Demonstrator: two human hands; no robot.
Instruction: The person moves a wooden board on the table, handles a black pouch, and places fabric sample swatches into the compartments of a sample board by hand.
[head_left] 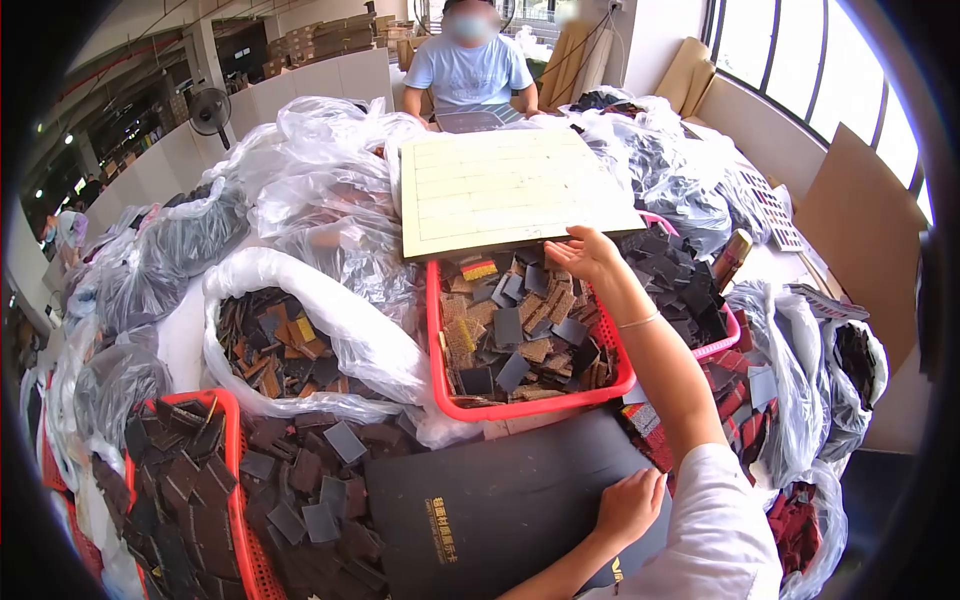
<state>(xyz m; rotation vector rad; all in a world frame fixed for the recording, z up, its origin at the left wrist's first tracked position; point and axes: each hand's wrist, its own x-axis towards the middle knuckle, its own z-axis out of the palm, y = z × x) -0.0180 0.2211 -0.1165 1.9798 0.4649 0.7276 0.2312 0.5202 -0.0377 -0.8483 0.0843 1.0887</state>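
Observation:
My right hand [590, 257] reaches forward, with its thumb over the front edge of a pale yellow board [510, 190] and its fingers just beneath that edge. Thin lines mark the board's face into rows. The board lies tilted over the back of a red basket [440, 370] full of brown and grey sample pieces [535, 320]. Close to me, my left hand [630, 512] is closed at the right side of a black display folder [490, 500] with gold lettering. Its fingertips are partly hidden.
A pink basket [722, 345] of dark pieces stands to the right. On the left are a red basket [238, 440] of brown pieces and an open white bag [300, 270]. Plastic bags [330, 160] crowd the back. A person [468, 75] sits opposite; a fan [210, 112] stands behind.

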